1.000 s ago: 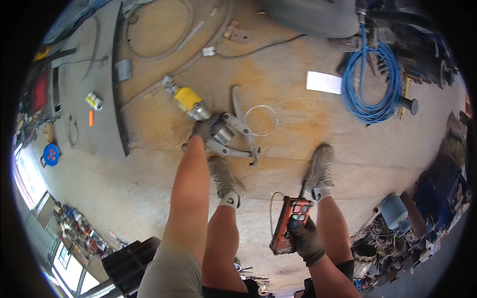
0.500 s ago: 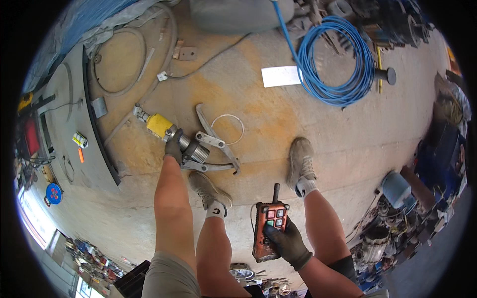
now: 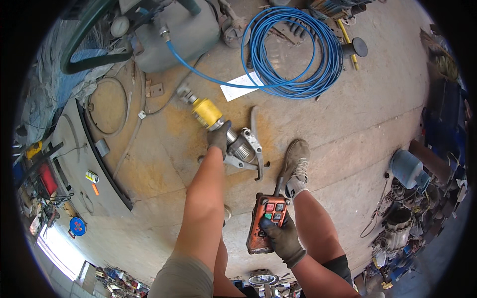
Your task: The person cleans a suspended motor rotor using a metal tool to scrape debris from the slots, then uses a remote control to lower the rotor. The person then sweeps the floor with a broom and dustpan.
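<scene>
My left hand (image 3: 218,137), in a dark glove, is wrapped round the body of a hydraulic gear puller (image 3: 206,113). The puller has a yellow cylinder, a threaded steel section and hinged metal jaws that point toward my right shoe. It is held tilted above the concrete floor; whether a jaw touches the floor I cannot tell. Near my right leg, my gloved right hand (image 3: 285,239) grips an orange remote control (image 3: 267,218) with coloured buttons and a stubby black antenna. The thumb rests at the buttons, and the remaining fingers are mostly hidden behind the remote.
A coiled blue hose (image 3: 328,74) lies ahead over a white sheet (image 3: 240,88), linked to a grey tank (image 3: 174,39) with a green handle. A dark-edged grey panel (image 3: 79,154) is at left. Machine parts and a blue gas cylinder (image 3: 405,169) line the right.
My left hand has moved the puller to the right, and its jaws sit closer together. The view has shifted, showing more of the tank. The right hand still holds the remote.
</scene>
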`<state>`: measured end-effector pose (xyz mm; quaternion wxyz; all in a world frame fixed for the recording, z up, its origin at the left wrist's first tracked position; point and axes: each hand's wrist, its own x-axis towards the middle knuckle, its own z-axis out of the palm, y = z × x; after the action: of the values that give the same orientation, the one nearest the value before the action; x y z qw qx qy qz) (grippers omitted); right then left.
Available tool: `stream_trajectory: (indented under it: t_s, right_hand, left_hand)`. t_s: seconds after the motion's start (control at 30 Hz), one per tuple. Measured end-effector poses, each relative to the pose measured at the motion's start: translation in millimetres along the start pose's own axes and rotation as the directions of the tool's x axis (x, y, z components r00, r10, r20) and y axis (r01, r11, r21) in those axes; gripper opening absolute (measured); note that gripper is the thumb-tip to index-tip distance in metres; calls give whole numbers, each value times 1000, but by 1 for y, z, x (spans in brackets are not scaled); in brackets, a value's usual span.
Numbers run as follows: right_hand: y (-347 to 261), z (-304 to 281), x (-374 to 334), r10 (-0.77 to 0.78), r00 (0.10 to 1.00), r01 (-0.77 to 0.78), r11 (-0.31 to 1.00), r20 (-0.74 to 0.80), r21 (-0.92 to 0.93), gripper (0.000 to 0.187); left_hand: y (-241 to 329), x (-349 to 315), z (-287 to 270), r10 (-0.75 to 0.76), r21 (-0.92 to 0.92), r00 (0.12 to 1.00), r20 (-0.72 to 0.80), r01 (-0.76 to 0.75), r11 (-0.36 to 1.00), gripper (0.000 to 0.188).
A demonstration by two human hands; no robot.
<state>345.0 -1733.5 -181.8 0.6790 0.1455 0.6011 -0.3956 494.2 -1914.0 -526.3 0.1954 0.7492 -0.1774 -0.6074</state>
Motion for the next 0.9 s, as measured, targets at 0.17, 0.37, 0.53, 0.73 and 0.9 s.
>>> stream_trajectory:
  t_s: [0.17,0.37,0.53,0.73,0.9]
  right_hand:
    - [-39,-19,7,-21,993,26,999,-115,45,44]
    - [-45,-39,11,-147,984,146,989,-99,-18,45]
    - [-40,-37,17,-183,967,192,981,-175,39,37]
    - [-45,-12,20,-108,991,105,994,-80,-41,37]
    - [-56,-3,20,-47,995,32,984,-84,-174,44]
  left_hand:
    - [41,-9,80,-33,34,999,24,32,999,61]
    - [41,5,117,-6,283,995,104,-24,959,59]
    - [75,44,64,-119,621,905,409,-180,763,46]
    - [123,90,-81,290,975,953,-85,19,220,68]
    - [120,144,-155,460,992,886,-55,-5,127,107]
